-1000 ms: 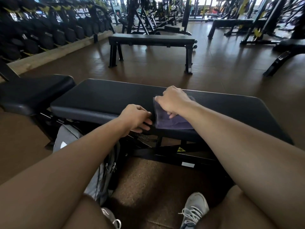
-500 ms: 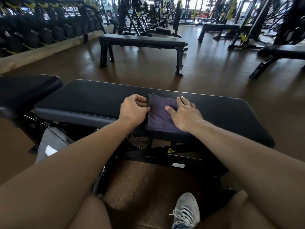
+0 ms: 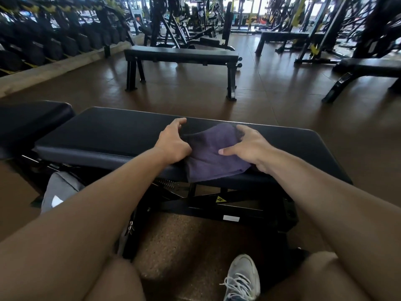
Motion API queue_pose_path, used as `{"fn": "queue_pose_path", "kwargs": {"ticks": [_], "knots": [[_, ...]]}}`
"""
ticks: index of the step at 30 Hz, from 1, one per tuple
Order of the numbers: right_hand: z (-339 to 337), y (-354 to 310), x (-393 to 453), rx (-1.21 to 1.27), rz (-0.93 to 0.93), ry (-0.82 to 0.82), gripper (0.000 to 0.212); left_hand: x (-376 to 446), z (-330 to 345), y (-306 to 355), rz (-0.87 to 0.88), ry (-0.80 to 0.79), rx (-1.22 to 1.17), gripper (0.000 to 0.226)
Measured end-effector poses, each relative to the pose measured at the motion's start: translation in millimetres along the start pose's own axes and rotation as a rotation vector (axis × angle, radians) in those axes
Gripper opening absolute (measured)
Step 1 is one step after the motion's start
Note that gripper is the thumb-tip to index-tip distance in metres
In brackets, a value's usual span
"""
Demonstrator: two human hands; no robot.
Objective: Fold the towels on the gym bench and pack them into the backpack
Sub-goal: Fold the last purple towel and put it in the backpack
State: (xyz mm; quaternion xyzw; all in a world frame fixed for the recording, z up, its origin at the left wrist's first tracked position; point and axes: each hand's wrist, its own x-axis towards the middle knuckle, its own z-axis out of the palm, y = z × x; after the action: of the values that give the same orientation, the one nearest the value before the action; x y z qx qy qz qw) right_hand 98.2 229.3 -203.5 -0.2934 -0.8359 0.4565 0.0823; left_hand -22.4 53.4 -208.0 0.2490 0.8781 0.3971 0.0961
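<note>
Both hands have lifted off their flat rest of half a second ago and now sit at either side of the purple towel (image 3: 213,153), whose far part has bunched up and blurs where it earlier lay smooth. That towel is a small folded rectangle of dark violet terry, lying across the near edge of the black padded gym bench (image 3: 121,131), its lower hem hanging slightly over that edge. At its left side the left hand (image 3: 173,141) has fingers curled with the thumb spread toward the bench's far edge; whether it pinches the cloth cannot be told, since the fingertips are hidden. On its right side the right hand (image 3: 247,146) lies with the thumb stretched flat across the fabric and the fingers bent at the raised far fold, seemingly gripping it. Below the bench's left end a grey backpack (image 3: 60,192) stands on the floor, partly hidden by the left forearm.
</note>
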Motion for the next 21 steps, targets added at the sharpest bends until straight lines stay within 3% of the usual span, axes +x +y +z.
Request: {"fn": "queue_pose_path", "kwargs": {"ticks": [3, 6, 7, 11, 15, 18, 21], "knots": [[-6, -6, -3, 0.083, -0.212, -0.163, 0.098, -12, -19, 13, 0.064, -0.185, 0.152, 0.13], [-9, -12, -11, 0.096, -0.36, -0.331, 0.089, -25, -24, 16, 0.075, -0.274, -0.089, 0.136], [-9, -14, -12, 0.085, -0.394, -0.357, 0.086, -29, -25, 14, 0.066, -0.298, -0.165, 0.126], [-9, -19, -14, 0.111, -0.426, -0.331, 0.079, -38, -24, 2, -0.007, -0.421, -0.398, 0.048], [-5, -17, -11, 0.314, -0.291, -0.227, 0.078, -39, -24, -4, -0.058, -0.368, -0.687, 0.038], [1, -10, -14, 0.459, -0.138, -0.394, 0.074, -41, -27, -2, -0.062, -0.3, -0.82, 0.034], [4, -6, -18, 0.425, -0.055, -0.502, 0.048, -42, -30, 2, -0.121, -0.222, -0.921, 0.028]]}}
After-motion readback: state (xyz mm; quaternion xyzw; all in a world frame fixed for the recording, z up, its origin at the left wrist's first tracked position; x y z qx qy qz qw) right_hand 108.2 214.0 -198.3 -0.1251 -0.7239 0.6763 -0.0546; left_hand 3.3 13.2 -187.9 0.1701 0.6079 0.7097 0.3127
